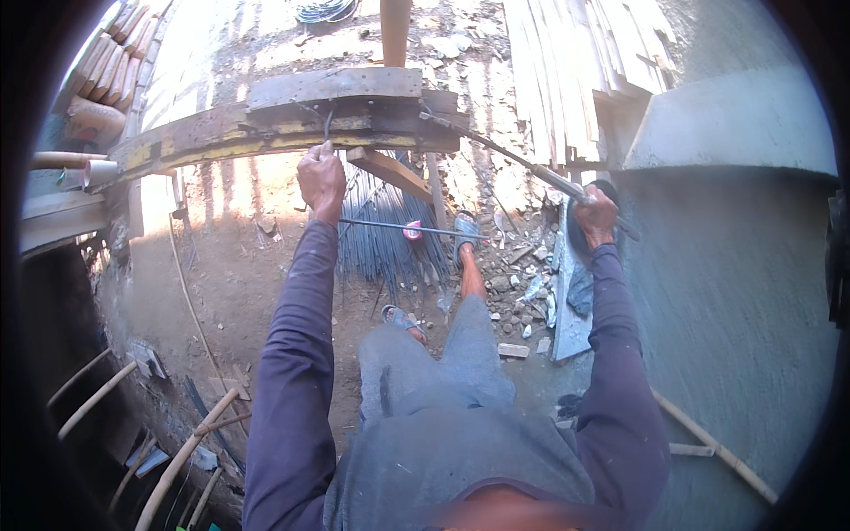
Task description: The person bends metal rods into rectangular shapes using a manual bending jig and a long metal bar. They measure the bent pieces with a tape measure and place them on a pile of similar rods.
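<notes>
My left hand [320, 182] is closed at the near edge of a worn wooden work beam [199, 140], gripping a thin steel rod. One end of that steel rod [329, 126] sticks up from my fist over the beam. A thin straight rod [407, 228] stretches right from below my left wrist; whether it is the same piece is hidden by the hand. My right hand [596, 215] is wrapped around a long metal bar [553, 180], which slants up and left until its far tip meets the beam's right end.
Below the beam lies a bundle of thin steel rods [381, 252]. Rubble [522, 288] covers the ground right of my sandalled feet. Long boards [553, 80] lie far right, beside a grey plastered wall [735, 292]. Curved poles [181, 460] stand lower left; coiled wire [325, 11] lies far off.
</notes>
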Demonstrator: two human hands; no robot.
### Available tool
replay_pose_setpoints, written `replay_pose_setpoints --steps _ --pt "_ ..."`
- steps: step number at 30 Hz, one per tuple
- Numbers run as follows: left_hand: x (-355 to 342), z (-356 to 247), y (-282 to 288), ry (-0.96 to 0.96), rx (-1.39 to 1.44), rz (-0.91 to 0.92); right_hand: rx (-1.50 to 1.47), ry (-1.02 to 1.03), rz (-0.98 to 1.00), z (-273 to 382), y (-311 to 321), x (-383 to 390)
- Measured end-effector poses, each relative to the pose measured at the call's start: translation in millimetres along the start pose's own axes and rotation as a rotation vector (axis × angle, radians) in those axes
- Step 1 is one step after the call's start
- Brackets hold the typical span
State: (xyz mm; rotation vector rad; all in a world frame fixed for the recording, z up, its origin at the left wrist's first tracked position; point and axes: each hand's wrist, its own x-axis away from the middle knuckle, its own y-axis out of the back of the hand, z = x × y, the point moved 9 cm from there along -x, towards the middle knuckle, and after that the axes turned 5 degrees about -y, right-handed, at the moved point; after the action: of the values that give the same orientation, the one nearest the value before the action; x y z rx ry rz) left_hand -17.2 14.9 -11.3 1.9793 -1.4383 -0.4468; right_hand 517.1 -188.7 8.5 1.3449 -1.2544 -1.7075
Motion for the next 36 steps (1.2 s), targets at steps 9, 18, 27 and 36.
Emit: replay_pose_setpoints --steps 9,18,27,36 --pt "-6 13 -8 0.023 0.026 -0.008 0.013 0.114 -0.033 7 17 -17" --pt "-6 9 -9 -0.013 0.082 -0.021 0.101 0.104 -0.119 17 32 -10" --pt "-4 8 -8 0.03 0.07 -0.008 0.164 -0.094 -0.112 22 31 34" --pt "-4 8 -3 -0.02 0.039 0.002 0.136 -0.591 0.245 88 28 157"
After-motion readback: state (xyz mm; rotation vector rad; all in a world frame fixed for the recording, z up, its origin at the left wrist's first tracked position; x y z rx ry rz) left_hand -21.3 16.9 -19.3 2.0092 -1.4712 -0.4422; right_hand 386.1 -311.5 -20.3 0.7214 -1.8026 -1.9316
